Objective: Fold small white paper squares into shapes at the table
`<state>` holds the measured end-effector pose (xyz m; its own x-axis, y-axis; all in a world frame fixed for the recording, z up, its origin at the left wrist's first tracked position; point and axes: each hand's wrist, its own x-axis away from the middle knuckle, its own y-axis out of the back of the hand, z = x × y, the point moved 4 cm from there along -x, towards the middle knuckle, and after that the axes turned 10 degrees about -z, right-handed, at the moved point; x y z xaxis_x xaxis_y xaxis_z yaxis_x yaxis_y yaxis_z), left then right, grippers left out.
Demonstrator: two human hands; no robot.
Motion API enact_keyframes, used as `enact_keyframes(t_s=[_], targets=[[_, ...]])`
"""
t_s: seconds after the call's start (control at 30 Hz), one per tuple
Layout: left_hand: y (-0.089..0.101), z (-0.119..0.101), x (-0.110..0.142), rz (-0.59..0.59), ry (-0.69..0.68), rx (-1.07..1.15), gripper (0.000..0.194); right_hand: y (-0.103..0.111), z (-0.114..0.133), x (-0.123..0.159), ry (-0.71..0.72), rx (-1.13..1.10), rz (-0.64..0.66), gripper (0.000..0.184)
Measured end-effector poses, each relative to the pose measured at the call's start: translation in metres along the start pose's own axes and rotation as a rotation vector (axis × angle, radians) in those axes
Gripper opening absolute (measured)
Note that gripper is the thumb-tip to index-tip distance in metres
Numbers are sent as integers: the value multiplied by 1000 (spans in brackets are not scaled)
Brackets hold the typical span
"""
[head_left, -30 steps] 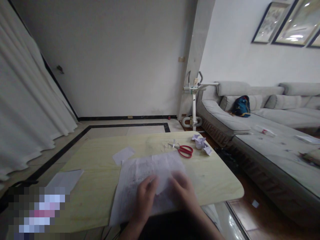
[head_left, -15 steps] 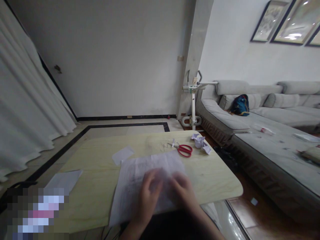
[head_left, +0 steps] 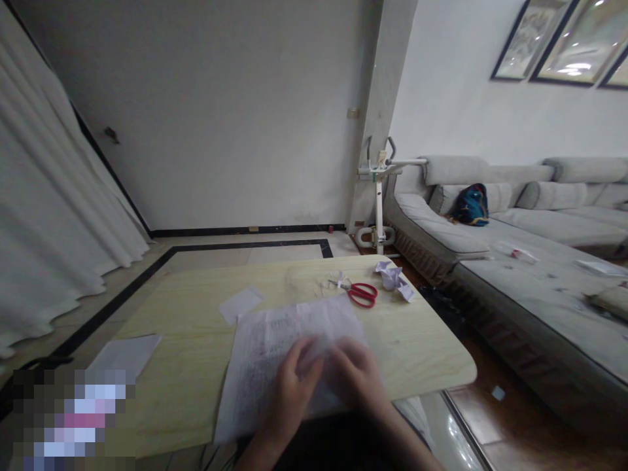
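Note:
A large sheet of paper with faint print (head_left: 260, 353) lies on the pale wooden table, its near edge at the table's front. Over its right half, my left hand (head_left: 300, 369) and my right hand (head_left: 356, 373) meet with curled fingers. Between them is a small pale piece of paper (head_left: 321, 348), blurred, pinched by the fingertips of both hands. Its exact shape I cannot make out. Beyond the sheet lie red-handled scissors (head_left: 362, 294), their blades pointing left beside some thin string (head_left: 324, 285).
Folded paper pieces (head_left: 391, 278) sit at the table's far right corner. A small blank paper (head_left: 240, 305) touches the sheet's far left corner, and more paper (head_left: 125, 353) lies at the left edge. A grey sofa (head_left: 530, 307) stands right of the table (head_left: 422, 353).
Both hands stay close together over the sheet, with slight finger movement around the small paper. My left hand has shifted a little downward; the scissors and other papers have not moved.

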<state>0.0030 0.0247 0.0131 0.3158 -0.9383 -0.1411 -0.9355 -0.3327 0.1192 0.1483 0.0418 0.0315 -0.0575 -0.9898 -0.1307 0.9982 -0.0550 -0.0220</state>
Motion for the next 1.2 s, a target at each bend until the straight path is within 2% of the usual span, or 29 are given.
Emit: enact_keyframes(t_s=[0.1, 0.27, 0.4, 0.57, 0.73, 0.93, 1.2], targets=[[0, -2, 0, -11, 5, -12, 36, -2, 0, 1, 13, 3, 34, 27], [-1, -4, 0, 43, -19, -7, 34, -1, -5, 1, 14, 19, 3, 30], [0, -3, 0, 42, -29, 10, 33, -1, -2, 0, 35, 62, 13, 31], [-2, 1, 1, 49, -24, -7, 41, -1, -1, 0, 59, 68, 22, 31], [0, -6, 0, 50, -27, -20, 38, -1, -4, 0, 9, 8, 9, 31], [2, -15, 0, 36, -8, -4, 36, -3, 4, 1, 7, -6, 13, 31], [0, -10, 1, 67, -41, -40, 33, -1, -3, 1, -3, 0, 7, 30]])
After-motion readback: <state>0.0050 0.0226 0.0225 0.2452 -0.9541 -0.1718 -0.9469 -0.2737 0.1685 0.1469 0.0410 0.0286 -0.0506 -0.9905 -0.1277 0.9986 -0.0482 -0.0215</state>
